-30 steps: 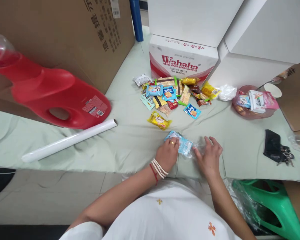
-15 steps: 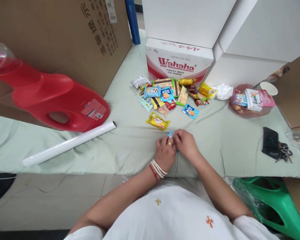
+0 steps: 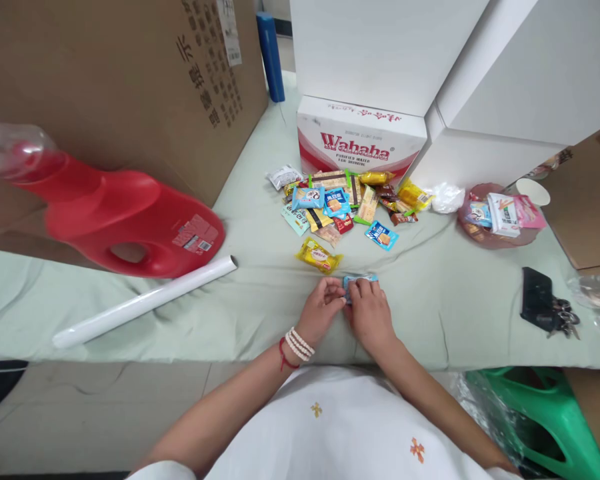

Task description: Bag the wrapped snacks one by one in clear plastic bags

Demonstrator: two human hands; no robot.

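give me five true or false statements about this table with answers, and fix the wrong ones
1. The right hand has its fingers on a light-blue packet. True.
2. The left hand reaches into the pink bowl. False: the left hand is beside the right hand, close to the light-blue packet.
3. A white roll lies alongside the red bottle. True.
4. The keys lie on top of the Wahaha box. False: the keys lie on the cloth, by the black pouch.
5. A yellow packet lies between the hands and the snack pile. True.
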